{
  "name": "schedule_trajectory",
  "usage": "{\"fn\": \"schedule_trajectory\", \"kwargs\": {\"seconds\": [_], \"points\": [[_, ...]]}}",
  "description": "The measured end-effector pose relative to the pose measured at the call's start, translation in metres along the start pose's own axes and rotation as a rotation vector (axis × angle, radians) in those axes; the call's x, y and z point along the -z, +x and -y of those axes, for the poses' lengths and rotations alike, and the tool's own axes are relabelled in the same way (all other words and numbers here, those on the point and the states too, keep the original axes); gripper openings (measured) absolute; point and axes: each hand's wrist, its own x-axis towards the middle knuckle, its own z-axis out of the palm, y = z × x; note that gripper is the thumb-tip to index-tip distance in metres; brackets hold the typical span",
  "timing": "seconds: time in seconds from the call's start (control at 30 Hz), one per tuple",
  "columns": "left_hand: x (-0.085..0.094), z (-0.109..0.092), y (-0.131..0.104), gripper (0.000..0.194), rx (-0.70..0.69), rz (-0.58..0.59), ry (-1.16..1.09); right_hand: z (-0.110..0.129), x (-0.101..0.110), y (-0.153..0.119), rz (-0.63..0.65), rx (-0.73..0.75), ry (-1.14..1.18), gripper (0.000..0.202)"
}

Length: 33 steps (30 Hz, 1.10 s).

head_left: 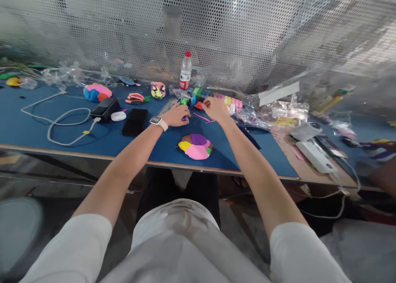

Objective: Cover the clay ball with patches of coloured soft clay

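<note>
A clay piece (pixel 198 152) in pink, purple, yellow and brown lies near the table's front edge, between my forearms. Beyond it my left hand (pixel 177 115), wearing a white-strapped watch, rests low with its fingers curled around a bit of purple clay (pixel 185 118). Green clay (pixel 185 101) sits just past those fingers. To the right, my right hand (pixel 216 108) has its thumb and fingertips closed at a red clay piece (pixel 198 105). Thin pink strips (pixel 202 118) lie on the table between both hands. Packs of coloured clay (pixel 230 102) stand behind my right hand.
A water bottle (pixel 185 71) with a red cap stands at the back. Left of my hands are a black phone (pixel 135 121), a white mouse (pixel 118 116), a black charger (pixel 105 109) with its cable and several clay figures. Plastic wrapping (pixel 284 112) and a white power bank (pixel 316 156) lie right.
</note>
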Motion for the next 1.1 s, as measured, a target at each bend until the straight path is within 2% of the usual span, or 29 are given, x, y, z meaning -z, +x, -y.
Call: {"fn": "schedule_trajectory", "kwargs": {"seconds": [0.03,0.13,0.23,0.4,0.53,0.6,0.67,0.73,0.8,0.87,0.93,1.0,1.1], "points": [[0.001,0.002,-0.001,0.037,0.011,-0.016,0.010,-0.004,-0.009,0.009,0.013,0.001,-0.069,0.030],[0.004,0.008,-0.003,0.035,0.047,-0.059,0.043,-0.008,-0.033,0.027,0.064,0.023,-0.238,0.034],[0.005,0.012,-0.005,0.032,0.090,-0.081,0.029,-0.008,-0.049,0.036,0.087,0.058,-0.276,0.032],[0.002,0.010,-0.005,0.030,0.079,-0.132,-0.031,-0.009,-0.061,0.037,0.099,0.067,-0.322,0.037],[-0.003,0.001,0.000,0.029,0.081,-0.201,-0.057,-0.009,-0.060,0.027,0.072,0.053,-0.324,0.043],[-0.007,-0.006,0.003,0.037,0.096,-0.278,-0.089,-0.007,-0.054,0.024,0.029,0.049,-0.273,0.042],[-0.014,-0.014,0.009,0.056,0.120,-0.366,-0.135,-0.004,-0.046,0.023,-0.001,0.064,-0.177,0.034],[-0.021,-0.022,0.016,0.079,0.156,-0.439,-0.156,-0.003,-0.037,0.022,-0.015,0.138,-0.022,0.025],[-0.027,-0.028,0.022,0.089,0.194,-0.498,-0.154,-0.004,-0.030,0.019,-0.012,0.221,0.211,0.019],[-0.029,-0.031,0.024,0.086,0.206,-0.535,-0.146,-0.006,-0.028,0.013,0.038,0.250,0.449,0.028],[-0.027,-0.033,0.022,0.075,0.182,-0.526,-0.120,-0.009,-0.031,0.003,0.079,0.247,0.590,0.044],[-0.023,-0.035,0.018,0.065,0.141,-0.471,-0.058,-0.011,-0.036,-0.005,0.064,0.284,0.590,0.052],[-0.016,-0.038,0.011,0.061,0.107,-0.360,0.043,-0.013,-0.038,-0.014,0.022,0.395,0.470,0.047]]}}
